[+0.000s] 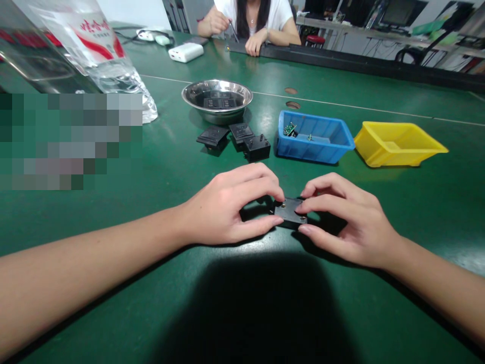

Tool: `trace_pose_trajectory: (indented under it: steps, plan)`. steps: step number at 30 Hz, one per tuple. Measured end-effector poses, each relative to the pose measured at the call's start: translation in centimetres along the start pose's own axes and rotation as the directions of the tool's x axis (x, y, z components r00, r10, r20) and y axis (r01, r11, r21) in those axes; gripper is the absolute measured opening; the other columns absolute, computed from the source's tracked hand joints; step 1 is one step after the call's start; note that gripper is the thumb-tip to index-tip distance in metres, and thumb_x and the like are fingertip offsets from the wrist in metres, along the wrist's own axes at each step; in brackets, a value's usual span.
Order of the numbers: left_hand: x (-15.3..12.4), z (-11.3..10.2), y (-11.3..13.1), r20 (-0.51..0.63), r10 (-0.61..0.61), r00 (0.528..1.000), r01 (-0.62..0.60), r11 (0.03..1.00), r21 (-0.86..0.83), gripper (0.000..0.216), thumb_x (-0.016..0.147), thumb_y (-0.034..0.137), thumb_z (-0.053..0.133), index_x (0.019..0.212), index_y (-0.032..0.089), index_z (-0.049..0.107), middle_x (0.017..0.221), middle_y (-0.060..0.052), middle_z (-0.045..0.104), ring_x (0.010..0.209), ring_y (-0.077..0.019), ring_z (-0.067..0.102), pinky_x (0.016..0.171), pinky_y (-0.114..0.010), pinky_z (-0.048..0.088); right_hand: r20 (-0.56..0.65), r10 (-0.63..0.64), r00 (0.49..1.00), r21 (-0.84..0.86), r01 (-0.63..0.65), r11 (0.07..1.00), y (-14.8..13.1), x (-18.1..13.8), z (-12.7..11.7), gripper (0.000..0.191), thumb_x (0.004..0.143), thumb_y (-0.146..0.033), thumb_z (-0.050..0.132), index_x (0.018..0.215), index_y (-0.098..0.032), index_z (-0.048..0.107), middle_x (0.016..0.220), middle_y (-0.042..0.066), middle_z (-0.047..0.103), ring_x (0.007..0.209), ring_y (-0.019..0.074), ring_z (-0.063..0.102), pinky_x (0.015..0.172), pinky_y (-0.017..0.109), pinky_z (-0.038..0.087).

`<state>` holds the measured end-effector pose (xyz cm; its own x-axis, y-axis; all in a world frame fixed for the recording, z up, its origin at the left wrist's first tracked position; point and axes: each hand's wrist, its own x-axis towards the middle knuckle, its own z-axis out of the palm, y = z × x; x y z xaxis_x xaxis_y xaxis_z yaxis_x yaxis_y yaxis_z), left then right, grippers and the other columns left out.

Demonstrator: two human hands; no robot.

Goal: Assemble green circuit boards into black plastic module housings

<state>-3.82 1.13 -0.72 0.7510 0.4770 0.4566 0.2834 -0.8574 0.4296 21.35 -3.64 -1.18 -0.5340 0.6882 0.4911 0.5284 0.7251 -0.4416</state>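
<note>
A small black plastic box [290, 211] with brass-coloured spots at its corners rests on the green table in front of me. My left hand [242, 205] grips its left end between thumb and fingers. From the other side, my right hand [350, 217] has its thumb and fingers on the box's right end, one fingertip on the top face. Just beyond my hands are more black plastic parts: a box with small posts [257, 148], a flat square piece [241, 133] and another square piece [212, 137]. The underside of the held box is hidden.
A steel bowl [217, 115] holds black parts. The blue bin [316, 149] contains small green circuit boards; a yellow bin [397, 157] stands beside it. At left is a clear plastic bag [125, 76]. Across the table sits a person [280, 25] holding a thin tool, near a white power bank [185, 52].
</note>
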Motion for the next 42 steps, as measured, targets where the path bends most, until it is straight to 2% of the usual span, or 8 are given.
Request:
trace_pose_trajectory:
  steps: [8, 13, 18, 26, 30, 33, 36, 42]
  plan:
    - [-0.1, 0.0, -0.3, 0.058, 0.179, 0.982, -0.185, 0.976, 0.111, 0.018, 0.093, 0.024, 0.063, 0.110, 0.022, 0.067, 0.118, -0.009, 0.072, 0.107, -0.0208, 0.066, 0.096, -0.034, 0.051, 0.022, 0.001, 1.000, -0.018, 0.000, 1.000, 0.2, 0.1, 0.2, 0.017, 0.090, -0.023, 0.066, 0.108, -0.023, 0.069, 0.109, 0.010, 0.065, 0.097, 0.0211, 0.066, 0.083, 0.035, 0.057]
    - [-0.1, -0.1, -0.7, 0.075, 0.069, 0.995, -0.092, 0.928, 0.362, 0.027, 0.097, 0.022, 0.055, 0.122, 0.020, 0.065, 0.129, -0.009, 0.069, 0.107, -0.0214, 0.063, 0.093, -0.035, 0.049, -0.094, 0.179, 0.979, -0.043, -0.183, 0.982, 1.2, 0.2, 0.4, 0.018, 0.092, -0.017, 0.062, 0.108, -0.021, 0.067, 0.106, 0.008, 0.064, 0.082, 0.0165, 0.062, 0.072, 0.031, 0.054]
    - [0.1, -0.7, -1.6, 0.047, -0.024, 0.999, -0.006, 0.834, 0.551, 0.034, 0.097, 0.030, 0.054, 0.126, 0.016, 0.065, 0.130, -0.012, 0.068, 0.107, -0.0266, 0.062, 0.090, -0.040, 0.049, -0.075, 0.240, 0.968, 0.017, -0.239, 0.971, 2.1, 0.4, 0.3, 0.010, 0.091, -0.017, 0.062, 0.099, -0.020, 0.067, 0.096, 0.005, 0.063, 0.074, 0.0140, 0.058, 0.067, 0.029, 0.049]
    - [0.3, -1.5, -3.3, -0.077, -0.110, 0.991, 0.134, 0.874, 0.468, 0.028, 0.096, 0.035, 0.053, 0.112, 0.016, 0.066, 0.122, -0.011, 0.069, 0.108, -0.0254, 0.063, 0.096, -0.041, 0.050, -0.038, 0.219, 0.975, 0.014, -0.218, 0.976, 1.9, 0.3, 0.4, 0.009, 0.093, -0.020, 0.059, 0.093, -0.020, 0.068, 0.094, 0.005, 0.063, 0.074, 0.0141, 0.059, 0.065, 0.028, 0.048]
    - [0.1, -3.3, -5.9, -0.298, -0.226, 0.928, 0.334, 0.858, 0.389, 0.029, 0.093, 0.031, 0.055, 0.115, 0.014, 0.062, 0.101, -0.009, 0.068, 0.097, -0.0234, 0.063, 0.091, -0.039, 0.052, -0.033, 0.205, 0.978, 0.018, -0.204, 0.979, 2.1, 0.2, 0.5, 0.010, 0.094, -0.022, 0.057, 0.091, -0.021, 0.067, 0.094, 0.005, 0.062, 0.075, 0.0147, 0.061, 0.064, 0.028, 0.048]
    - [-0.7, -5.2, -8.7, -0.435, -0.392, 0.811, 0.551, 0.760, 0.343, 0.036, 0.092, 0.028, 0.052, 0.126, 0.016, 0.057, 0.089, -0.005, 0.067, 0.087, -0.0224, 0.064, 0.087, -0.040, 0.052, -0.021, 0.201, 0.979, 0.008, -0.201, 0.980, 2.2, 0.3, 0.6, 0.011, 0.095, -0.024, 0.057, 0.091, -0.021, 0.067, 0.093, 0.004, 0.063, 0.074, 0.0145, 0.061, 0.064, 0.028, 0.049]
    - [-1.9, -6.7, -11.0, -0.428, -0.538, 0.726, 0.672, 0.687, 0.276, 0.041, 0.091, 0.024, 0.049, 0.132, 0.018, 0.054, 0.085, -0.004, 0.067, 0.077, -0.0200, 0.064, 0.084, -0.039, 0.053, -0.021, 0.195, 0.981, 0.001, -0.195, 0.981, 2.2, 0.3, 0.5, 0.012, 0.096, -0.025, 0.056, 0.090, -0.021, 0.066, 0.092, 0.004, 0.064, 0.072, 0.0140, 0.061, 0.063, 0.027, 0.049]
    - [-2.6, -6.7, -12.6, -0.358, -0.557, 0.749, 0.653, 0.711, 0.261, 0.041, 0.091, 0.027, 0.054, 0.131, 0.021, 0.051, 0.099, -0.005, 0.070, 0.086, -0.0204, 0.067, 0.089, -0.039, 0.053, -0.027, 0.185, 0.982, 0.005, -0.185, 0.983, 2.0, 0.4, 0.5, 0.013, 0.095, -0.025, 0.056, 0.089, -0.021, 0.067, 0.089, 0.004, 0.064, 0.070, 0.0142, 0.061, 0.060, 0.026, 0.049]
